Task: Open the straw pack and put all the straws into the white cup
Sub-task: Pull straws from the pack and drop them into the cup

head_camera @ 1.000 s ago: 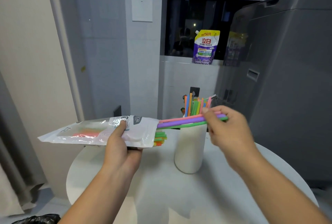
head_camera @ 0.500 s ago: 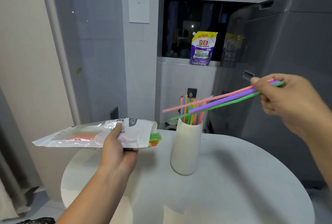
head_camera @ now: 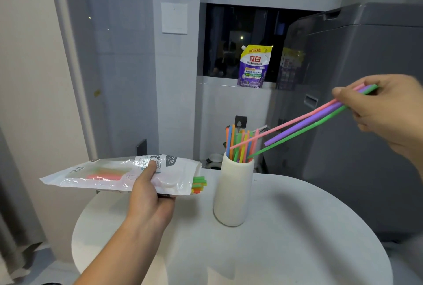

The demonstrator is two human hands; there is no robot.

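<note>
Head view: the left hand (head_camera: 148,202) clamps the clear-and-white plastic straw pack (head_camera: 119,175) above the round white worktop (head_camera: 286,239), coloured straw ends (head_camera: 198,184) poking from its open mouth. The right hand (head_camera: 386,108) pinches three long straws, pink, purple and green (head_camera: 304,124), tips angled down over the tall white cup (head_camera: 233,193) already bristling with straws. On the sill, a purple pouch (head_camera: 253,66) reads "150".
</note>
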